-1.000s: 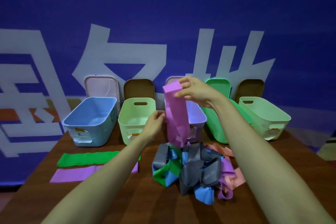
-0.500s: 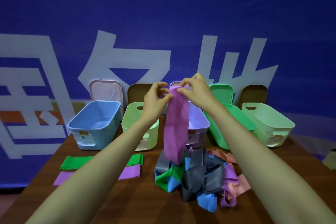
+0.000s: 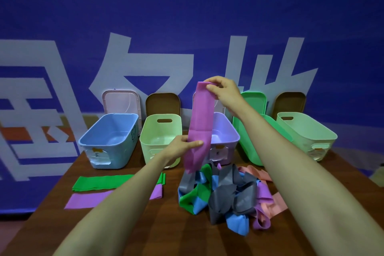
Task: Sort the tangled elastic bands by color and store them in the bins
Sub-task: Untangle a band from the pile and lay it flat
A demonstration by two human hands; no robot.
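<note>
A purple elastic band (image 3: 201,118) hangs upright over the tangled pile (image 3: 226,193) of grey, blue, green, purple and salmon bands. My right hand (image 3: 223,89) pinches its top end. Lower down, my left hand (image 3: 182,147) pinches the band near its lower half. Behind it stand five bins: blue (image 3: 108,141), pale green (image 3: 160,141), lilac (image 3: 225,137), green (image 3: 251,145) tipped on its side, and pale green (image 3: 307,133) at the right.
A flat green band (image 3: 99,182) and a flat purple band (image 3: 87,200) lie side by side on the brown table (image 3: 145,224) at the left. Bin lids lean on the blue backdrop behind the bins. The table's left edge runs close to the flat bands.
My left hand has slid down from the band's top to its lower half. My right hand still holds the top end, lifted slightly, so the band hangs stretched straight.
</note>
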